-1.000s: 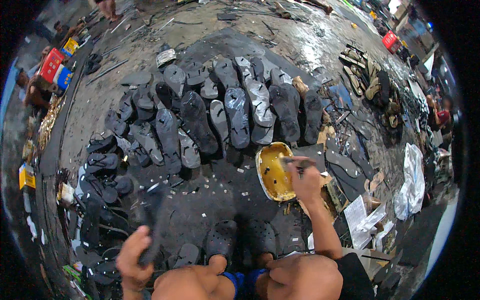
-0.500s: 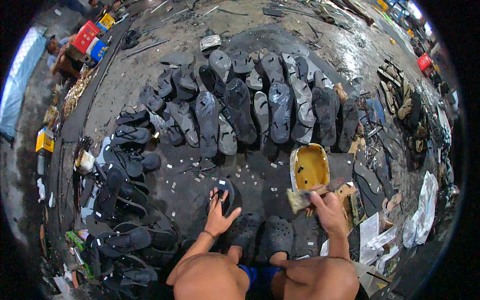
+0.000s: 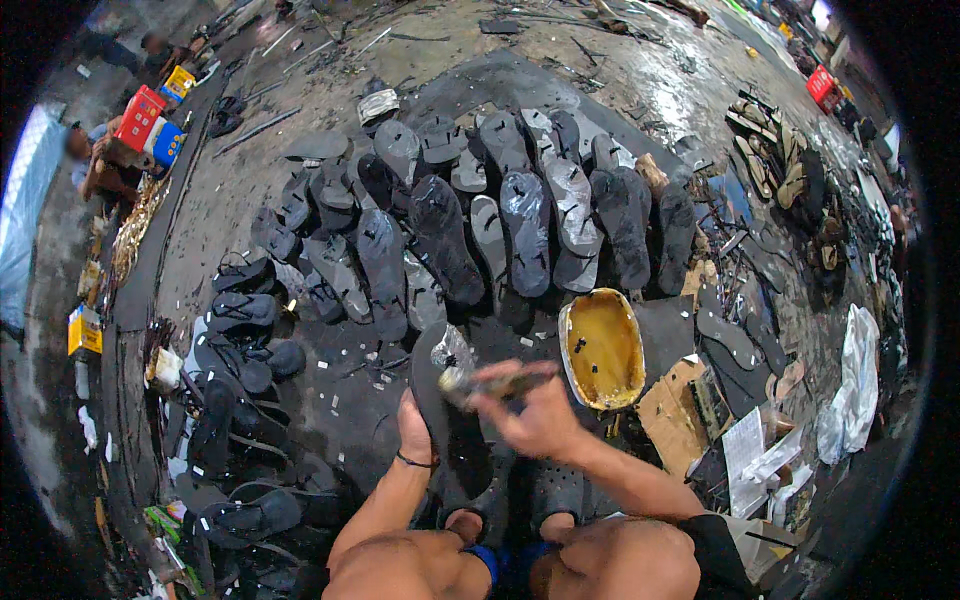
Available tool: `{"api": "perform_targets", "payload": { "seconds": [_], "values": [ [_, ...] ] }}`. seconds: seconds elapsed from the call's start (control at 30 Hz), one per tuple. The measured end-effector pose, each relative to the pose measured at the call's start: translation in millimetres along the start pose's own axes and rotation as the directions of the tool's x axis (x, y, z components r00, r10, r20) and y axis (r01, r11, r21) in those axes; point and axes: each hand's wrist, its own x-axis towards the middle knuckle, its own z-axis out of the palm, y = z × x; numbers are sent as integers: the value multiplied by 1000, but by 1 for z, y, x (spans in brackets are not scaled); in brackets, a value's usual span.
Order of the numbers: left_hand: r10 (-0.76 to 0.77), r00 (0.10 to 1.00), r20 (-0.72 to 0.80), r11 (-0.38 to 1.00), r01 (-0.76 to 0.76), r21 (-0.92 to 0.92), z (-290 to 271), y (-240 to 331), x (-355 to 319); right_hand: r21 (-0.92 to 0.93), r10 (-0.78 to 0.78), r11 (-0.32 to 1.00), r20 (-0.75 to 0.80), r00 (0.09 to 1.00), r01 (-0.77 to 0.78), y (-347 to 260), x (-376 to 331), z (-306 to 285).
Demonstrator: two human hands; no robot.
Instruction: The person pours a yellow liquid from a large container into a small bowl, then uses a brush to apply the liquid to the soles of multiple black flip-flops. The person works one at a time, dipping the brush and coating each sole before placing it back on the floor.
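My left hand [image 3: 415,432] grips a black rubber sandal sole [image 3: 443,408] from below and holds it tilted in front of me. My right hand [image 3: 533,410] is closed on a brush [image 3: 490,383] whose wet tip rests on the upper part of that sole. A glossy patch shows where the tip touches. Just right of my hands sits a yellow tub of glue [image 3: 603,348]. My knees and blue-strapped feet [image 3: 500,550] are at the bottom.
Many black soles [image 3: 520,225] lie in rows on a dark mat ahead. Finished black sandals [image 3: 240,330] are piled at the left. Cardboard and papers [image 3: 740,440] lie at the right, with more footwear [image 3: 780,170] beyond. A person [image 3: 95,160] sits far left.
My left hand has lifted the sole off the floor toward me. My right hand has come left from the glue tub and brought the brush onto the sole.
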Motion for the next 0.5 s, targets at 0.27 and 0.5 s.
{"api": "perform_targets", "payload": {
  "seconds": [0.27,0.5],
  "values": [
    [120,985,-125,992,-115,50,31,-6,-5,57,-135,988,-98,986,141,-23,-11,2],
    [67,978,-198,969,-16,248,43,16,-5,500,386,758,176,906,-420,-7,-19,13]
  ]
}}
